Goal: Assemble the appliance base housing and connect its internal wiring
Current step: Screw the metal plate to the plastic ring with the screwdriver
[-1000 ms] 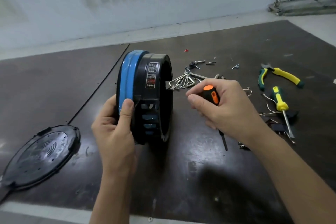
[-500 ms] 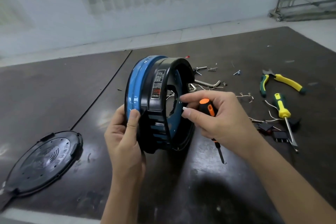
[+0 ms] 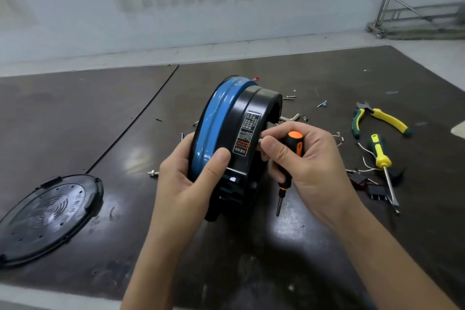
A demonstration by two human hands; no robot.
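The round base housing [image 3: 249, 108], black with a blue band and a rating label, stands on its edge on the dark table. My left hand [image 3: 191, 181] grips its near left side, thumb across the blue band. My right hand [image 3: 309, 166] holds a black and orange screwdriver [image 3: 293, 151] in the palm, tip pointing down, while thumb and forefinger pinch something small and metallic at the housing's open right rim. The housing's inside faces away and is hidden.
A black round bottom cover [image 3: 47, 219] lies at the front left. Yellow-green pliers [image 3: 380, 118], a yellow screwdriver [image 3: 381, 158], loose wires, small black parts [image 3: 375, 191] and screws [image 3: 322, 103] lie to the right. A bolt [image 3: 153, 173] lies left of the housing.
The housing has been turned, so its open side now faces away from me. My right hand moved up to its rim with the screwdriver still in the palm. My view moved nearer.
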